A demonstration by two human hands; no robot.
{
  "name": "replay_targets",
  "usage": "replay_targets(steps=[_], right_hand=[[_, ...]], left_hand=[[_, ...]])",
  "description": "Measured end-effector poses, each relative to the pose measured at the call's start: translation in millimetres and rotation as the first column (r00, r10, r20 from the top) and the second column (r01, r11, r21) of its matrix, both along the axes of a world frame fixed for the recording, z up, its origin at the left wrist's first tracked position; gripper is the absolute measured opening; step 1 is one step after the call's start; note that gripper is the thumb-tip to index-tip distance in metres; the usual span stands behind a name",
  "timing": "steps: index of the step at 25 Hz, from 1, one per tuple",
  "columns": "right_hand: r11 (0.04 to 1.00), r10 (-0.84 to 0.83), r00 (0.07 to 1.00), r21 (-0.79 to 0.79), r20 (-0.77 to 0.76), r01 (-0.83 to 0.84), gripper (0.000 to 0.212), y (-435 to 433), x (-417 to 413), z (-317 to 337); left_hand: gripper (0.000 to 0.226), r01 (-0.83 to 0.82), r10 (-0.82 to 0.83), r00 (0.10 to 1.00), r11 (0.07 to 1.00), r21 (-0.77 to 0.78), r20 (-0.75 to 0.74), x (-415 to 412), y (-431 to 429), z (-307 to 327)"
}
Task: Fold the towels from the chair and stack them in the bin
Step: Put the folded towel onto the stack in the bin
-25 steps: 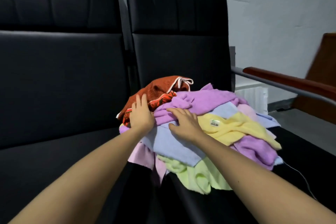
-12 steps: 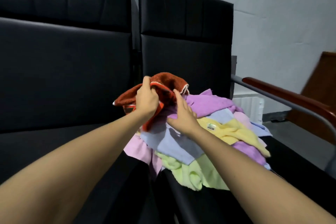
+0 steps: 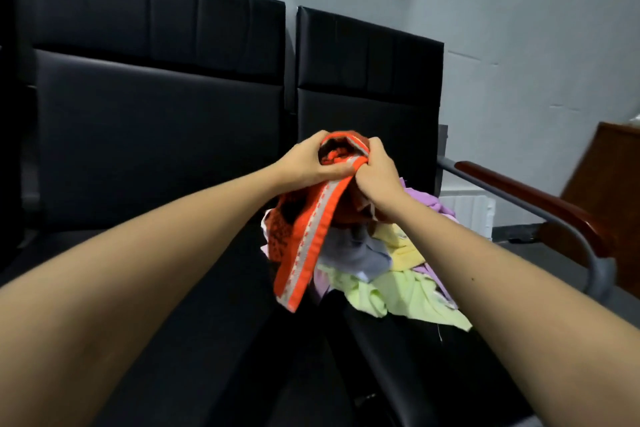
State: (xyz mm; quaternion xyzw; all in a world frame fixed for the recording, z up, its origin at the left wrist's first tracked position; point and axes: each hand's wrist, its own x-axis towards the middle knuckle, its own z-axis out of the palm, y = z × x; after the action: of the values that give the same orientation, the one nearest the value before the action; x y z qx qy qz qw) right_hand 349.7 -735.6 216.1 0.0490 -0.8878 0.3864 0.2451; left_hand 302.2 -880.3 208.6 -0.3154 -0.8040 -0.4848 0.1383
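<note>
Currently both hands are raised above the seat, close together, each gripping the orange towel.

Grip, left hand: fingers curled over the towel's bunched upper edge, thumb lying along the pale-striped border. Grip, right hand: fist closed on the same bunched edge, just beside the other hand. Both grips are tight and full of cloth.

Towel: rust-brown terry body with a bright orange border band that carries a pale stitched stripe. The band hangs from the hands down and to the left, and its lower end is free over the front of the seat. The towel's lower part overlaps the pile in this view; cannot tell whether they touch.

Remaining stock: pile of towels lies on the seat of the right-hand chair, below and to the right of the hands. Layers that show:
- lilac towel at the back
- pale yellow towel
- blue-grey towel
- lime-green towel at the front, draped toward the seat edge

Surroundings: left-hand chair, also black, adjoins. Wood-topped armrest on a grey metal tube at right. Grey wall behind.
</note>
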Motion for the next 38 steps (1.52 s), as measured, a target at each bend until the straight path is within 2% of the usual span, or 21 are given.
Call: replay_targets(steps=[1,3,6,7,9,11,13,15,17,18,20,22,24,25,26,28,30,32,34,36,38], right_hand=[[1.0,-0.002,1.0,0.001,-0.011,0.002,0.025,-5,7,4],[1.0,0.0,0.999,-0.005,-0.037,0.0,0.024,-18,21,9],[0.998,0.028,0.999,-0.06,-0.029,-0.03,0.02,-41,36,13],[0.995,0.049,0.999,-0.087,-0.014,-0.05,0.021,-52,40,15],[0.99,0.101,0.994,-0.108,0.047,-0.095,0.023,-77,46,19],[0.989,0.133,0.988,-0.069,0.079,-0.127,0.02,-104,47,23],[0.985,0.172,0.982,-0.009,0.079,-0.171,0.017,-128,41,27],[0.934,0.293,0.937,0.151,0.19,-0.323,0.023,-150,38,29],[0.75,0.299,0.841,0.434,0.451,-0.499,0.037,-165,41,25],[0.646,0.24,0.781,0.506,0.577,-0.572,0.046,-173,43,17],[0.522,0.1,0.647,0.514,0.756,-0.681,0.062,-182,45,-7],[0.446,0.005,0.555,0.494,0.832,-0.746,0.07,-185,43,-31],[0.387,-0.052,0.528,0.505,0.847,-0.772,0.07,-180,39,-58],[0.382,-0.058,0.521,0.502,0.851,-0.776,0.069,-176,39,-72],[0.405,-0.063,0.526,0.503,0.848,-0.763,0.074,-169,40,-88],[0.506,-0.068,0.543,0.498,0.837,-0.704,0.099,-156,42,-121],[0.577,-0.002,0.586,0.48,0.81,-0.661,0.104,-143,45,-142],[0.61,0.057,0.638,0.479,0.768,-0.631,0.066,-135,46,-143],[0.628,0.06,0.621,0.454,0.782,-0.632,0.033,-128,48,-132],[0.702,0.045,0.494,0.324,0.868,-0.634,0.014,-127,47,-126],[0.775,0.053,0.305,0.153,0.951,-0.613,0.003,-135,50,-127]], left_hand=[[0.057,0.057,-0.053,0.996,0.997,-0.057,0.069,9,-12,2],[0.047,0.091,-0.058,0.976,0.985,-0.149,0.21,30,-37,0],[0.015,-0.086,0.201,0.919,0.942,-0.326,0.338,57,-73,-24],[0.012,-0.12,0.24,0.884,0.946,-0.302,0.402,65,-87,-33],[0.019,-0.2,0.199,0.814,0.978,-0.057,0.546,74,-116,-42],[0.025,-0.326,0.191,0.791,0.936,0.136,0.581,77,-149,-38],[0.02,-0.449,0.263,0.788,0.864,0.228,0.557,78,-180,-30],[0.013,-0.514,0.352,0.773,0.835,0.196,0.528,88,-215,-21],[0.007,-0.477,0.386,0.763,0.878,0.049,0.518,102,-248,-19],[0.009,-0.419,0.403,0.75,0.903,-0.096,0.524,113,-265,-19],[0.021,-0.184,0.423,0.677,0.889,-0.419,0.602,128,-286,-25],[0.029,0.077,0.466,0.593,0.779,-0.622,0.657,135,-287,-38],[0.033,0.143,0.477,0.688,0.65,-0.746,0.547,128,-274,-59],[0.03,0.088,0.425,0.766,0.675,-0.733,0.483,121,-262,-69],[0.026,0.035,0.351,0.823,0.754,-0.656,0.446,114,-248,-80],[0.02,-0.025,0.257,0.868,0.878,-0.479,0.425,100,-222,-101],[0.039,-0.053,0.279,0.876,0.866,-0.497,0.392,91,-199,-123],[0.072,-0.016,0.379,0.85,0.714,-0.699,0.367,91,-181,-142],[0.072,0.015,0.47,0.841,0.477,-0.879,0.27,92,-175,-149],[0.072,0.052,0.528,0.814,0.348,-0.936,0.242,90,-174,-137],[0.071,0.205,0.593,0.729,0.286,-0.936,0.341,92,-172,-117]])
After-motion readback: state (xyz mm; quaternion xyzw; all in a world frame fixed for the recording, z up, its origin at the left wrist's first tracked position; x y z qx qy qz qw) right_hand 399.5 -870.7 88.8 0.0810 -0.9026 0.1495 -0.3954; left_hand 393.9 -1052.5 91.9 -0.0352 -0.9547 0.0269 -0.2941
